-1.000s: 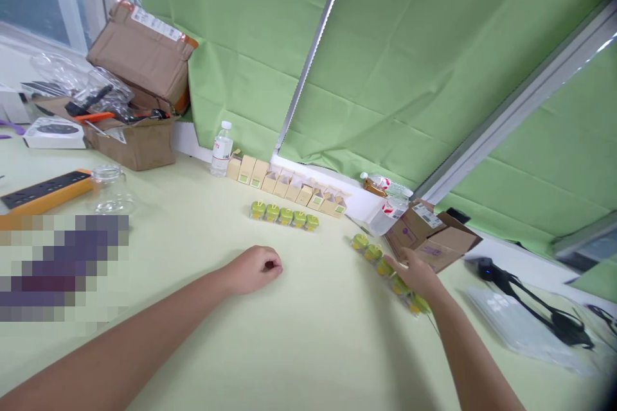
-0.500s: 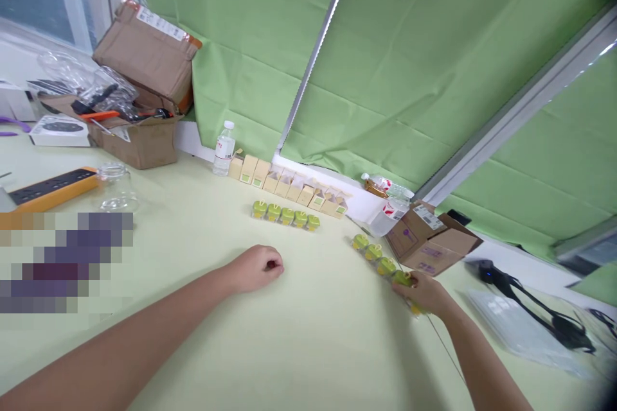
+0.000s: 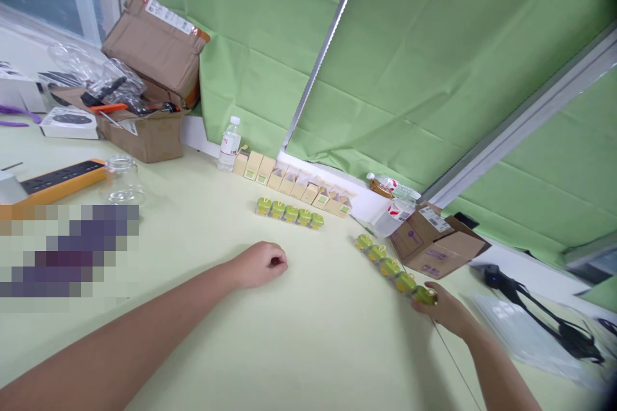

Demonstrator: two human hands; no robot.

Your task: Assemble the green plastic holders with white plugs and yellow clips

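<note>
On the table in front of me, my left hand rests loosely curled into a fist, and no object shows in it. Farther right, my right hand has its thumb and fingers around the small green-topped container at the near end of a slanting row. The other green-topped containers of that row run away from it toward the back, each with a clear lower part and a yellowish loop on top. A second row of similar green-topped containers stands beyond my left hand.
Several small cream cardboard boxes line the back edge beside an upright water bottle. More bottles and an open carton stand at back right. A clear jar, a power strip and a filled carton are left.
My right hand has moved along the slanting row toward me, from the second-nearest green-topped container to the nearest one. My left hand stays in place; the view has shifted slightly.
</note>
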